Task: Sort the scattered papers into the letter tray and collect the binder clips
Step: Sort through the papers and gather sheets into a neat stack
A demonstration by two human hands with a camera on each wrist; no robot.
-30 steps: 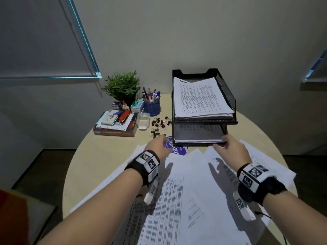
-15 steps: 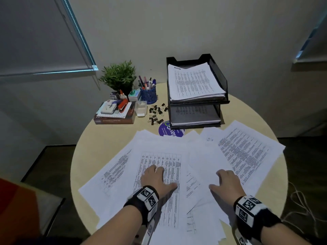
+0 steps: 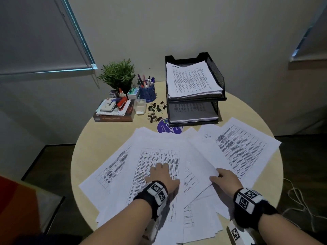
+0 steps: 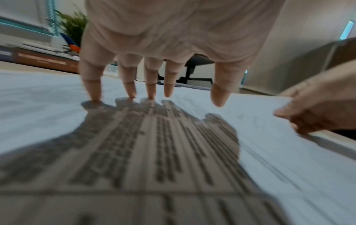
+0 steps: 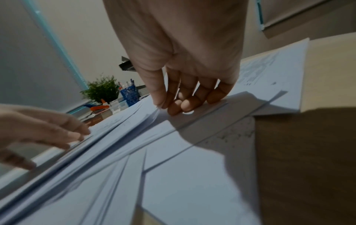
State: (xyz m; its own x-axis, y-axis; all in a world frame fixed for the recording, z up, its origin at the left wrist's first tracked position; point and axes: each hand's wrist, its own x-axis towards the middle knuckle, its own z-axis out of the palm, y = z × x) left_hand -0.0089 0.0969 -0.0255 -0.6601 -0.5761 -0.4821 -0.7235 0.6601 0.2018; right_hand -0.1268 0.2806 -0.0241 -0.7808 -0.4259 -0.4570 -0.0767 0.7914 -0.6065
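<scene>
Scattered white papers (image 3: 177, 144) cover the near half of the round table (image 3: 109, 138). My left hand (image 3: 164, 172) lies with straight, spread fingers on a printed table sheet (image 4: 173, 152), and its fingertips (image 4: 131, 95) touch the paper. My right hand (image 3: 216, 175) pinches the corner of a loose sheet (image 5: 192, 118) between thumb and fingers (image 5: 175, 110), lifting it slightly. The black mesh two-tier letter tray (image 3: 221, 80) stands at the back, with paper stacks in both tiers. Several black binder clips (image 3: 155, 110) lie loose to its left.
At the back left are a potted plant (image 3: 118, 75), a blue pen cup (image 3: 147, 92), a small clear box (image 3: 139, 106) and a book stack (image 3: 113, 117) with an orange stapler. A purple round disc (image 3: 164, 128) lies before the tray. Cable (image 3: 300, 200) on the floor, right.
Both hands have drawn back from the tray's lower tier to the near papers. The left now lies flat on a sheet. The right has gone from flat to pinching a sheet corner.
</scene>
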